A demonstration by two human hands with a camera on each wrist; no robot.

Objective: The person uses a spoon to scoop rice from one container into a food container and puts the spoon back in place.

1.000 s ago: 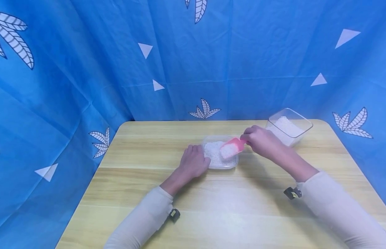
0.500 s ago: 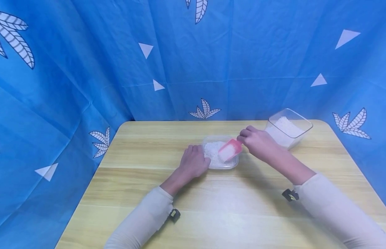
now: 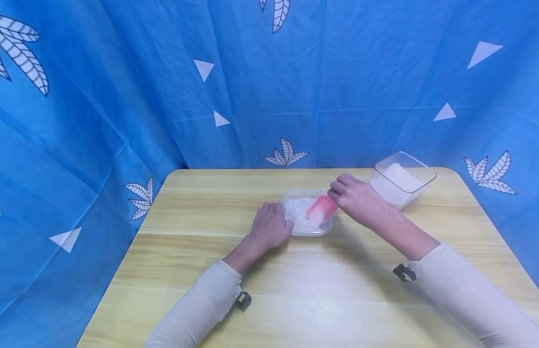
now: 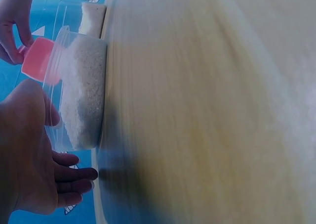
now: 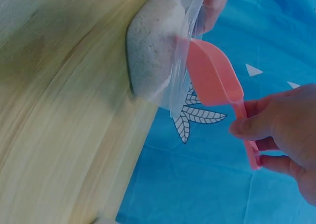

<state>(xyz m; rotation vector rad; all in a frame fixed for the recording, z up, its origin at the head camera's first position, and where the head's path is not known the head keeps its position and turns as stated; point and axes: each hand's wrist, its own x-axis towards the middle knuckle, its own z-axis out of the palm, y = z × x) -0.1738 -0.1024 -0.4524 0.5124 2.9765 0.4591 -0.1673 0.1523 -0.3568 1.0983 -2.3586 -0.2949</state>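
Note:
A clear plastic container [image 3: 308,235] holding white, rice-like grains [image 4: 85,93] stands on the table. At its left side my left hand [image 3: 270,226] holds it, the thumb bent at the rim and the fingers lying along the outside. My right hand [image 3: 358,199] pinches the handle of a pink scoop [image 5: 212,73] between thumb and fingers. The scoop [image 3: 322,209] tilts steeply over the container's right part, its front edge down at the grains. In the head view the bowl's inside is mostly turned from sight.
A larger clear square container [image 3: 419,186], partly filled with white grains, stands at the table's back right, beyond my right wrist. The wooden table [image 3: 200,270] ends at a blue curtain [image 3: 361,87] with leaf and triangle prints.
My right hand has moved slightly left and turned the scoop downward. The white grains that lay in it have slid out into the container. My left hand has stayed put.

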